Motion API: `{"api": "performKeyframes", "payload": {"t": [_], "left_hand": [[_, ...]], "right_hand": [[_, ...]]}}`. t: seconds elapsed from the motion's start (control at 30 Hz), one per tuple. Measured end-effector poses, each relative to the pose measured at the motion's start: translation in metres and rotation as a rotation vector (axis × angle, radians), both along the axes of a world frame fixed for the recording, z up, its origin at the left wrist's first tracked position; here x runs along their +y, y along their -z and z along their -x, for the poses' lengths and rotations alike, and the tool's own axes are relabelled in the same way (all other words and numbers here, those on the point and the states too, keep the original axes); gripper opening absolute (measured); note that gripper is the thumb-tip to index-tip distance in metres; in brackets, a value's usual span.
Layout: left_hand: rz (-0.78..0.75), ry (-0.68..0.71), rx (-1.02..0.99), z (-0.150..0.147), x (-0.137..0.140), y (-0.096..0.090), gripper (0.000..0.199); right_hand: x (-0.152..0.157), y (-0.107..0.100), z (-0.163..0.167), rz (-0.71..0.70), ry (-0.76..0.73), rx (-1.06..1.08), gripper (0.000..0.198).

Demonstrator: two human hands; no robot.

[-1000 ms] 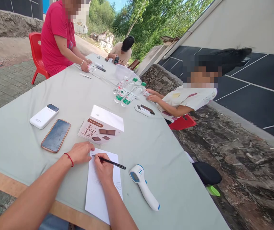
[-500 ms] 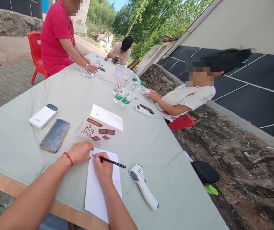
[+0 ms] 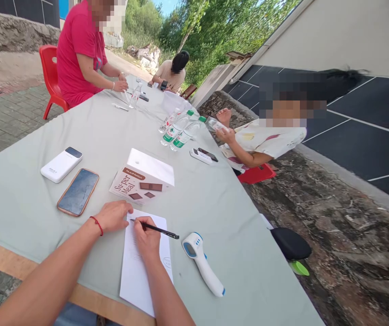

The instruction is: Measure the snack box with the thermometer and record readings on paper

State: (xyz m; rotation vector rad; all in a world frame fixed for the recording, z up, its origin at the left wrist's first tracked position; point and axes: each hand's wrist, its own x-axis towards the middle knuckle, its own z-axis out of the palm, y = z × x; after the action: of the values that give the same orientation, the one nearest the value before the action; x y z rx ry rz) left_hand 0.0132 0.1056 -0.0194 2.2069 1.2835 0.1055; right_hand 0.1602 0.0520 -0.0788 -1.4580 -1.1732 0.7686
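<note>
A black pen point(image 3: 162, 232) is gripped in my right hand point(image 3: 147, 240), its tip on the upper left part of a white sheet of paper point(image 3: 136, 280). My left hand point(image 3: 114, 216) lies with fingers stretched out at the sheet's upper left edge. Just beyond both hands stands a white and brown "Super Meal" box point(image 3: 146, 179). To the right of the paper is a white and blue infrared thermometer point(image 3: 203, 265). Left of my left hand rest a smartphone point(image 3: 78, 192) in an orange-brown case and a white power bank point(image 3: 61, 165).
Several water bottles point(image 3: 182, 136) stand mid-table, near a white device point(image 3: 201, 156) and a dark phone. A person in pink point(image 3: 79, 59) sits at the far left, another in a patterned top point(image 3: 269, 140) at the right, a third point(image 3: 172, 74) at the far end.
The person in pink has drawn their hands back from the small bottle, which stands on the table. The person at the right has raised a hand beside a bottle. My hands look unmoved.
</note>
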Motion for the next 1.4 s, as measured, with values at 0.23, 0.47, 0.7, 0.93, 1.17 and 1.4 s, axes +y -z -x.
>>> {"api": "performKeyframes", "payload": {"t": [0.23, 0.47, 0.7, 0.93, 1.17, 1.4], "left_hand": [[-0.013, 0.004, 0.000, -0.0005, 0.0002, 0.0011, 0.036], [-0.006, 0.000, 0.007, -0.0004, -0.0004, -0.0013, 0.037], [0.000, -0.001, 0.011, -0.0008, -0.0004, -0.0021, 0.037], [-0.002, 0.002, -0.002, -0.0003, -0.0008, -0.0016, 0.038], [-0.005, 0.005, -0.003, -0.0007, -0.0004, -0.0005, 0.038], [-0.021, 0.008, -0.006, -0.0006, 0.0001, 0.0020, 0.038]], "right_hand": [[0.0004, -0.0012, 0.0008, -0.016, 0.013, -0.017, 0.014], [-0.0014, -0.0049, 0.0015, -0.016, 0.022, -0.032, 0.014], [0.0001, -0.0011, -0.0012, -0.023, 0.039, -0.040, 0.014], [-0.0002, -0.0010, -0.0004, -0.015, 0.025, -0.032, 0.014], [-0.0014, -0.0006, -0.0011, 0.004, 0.022, -0.042, 0.013], [-0.0024, -0.0039, -0.0005, 0.038, 0.022, -0.020, 0.016]]}}
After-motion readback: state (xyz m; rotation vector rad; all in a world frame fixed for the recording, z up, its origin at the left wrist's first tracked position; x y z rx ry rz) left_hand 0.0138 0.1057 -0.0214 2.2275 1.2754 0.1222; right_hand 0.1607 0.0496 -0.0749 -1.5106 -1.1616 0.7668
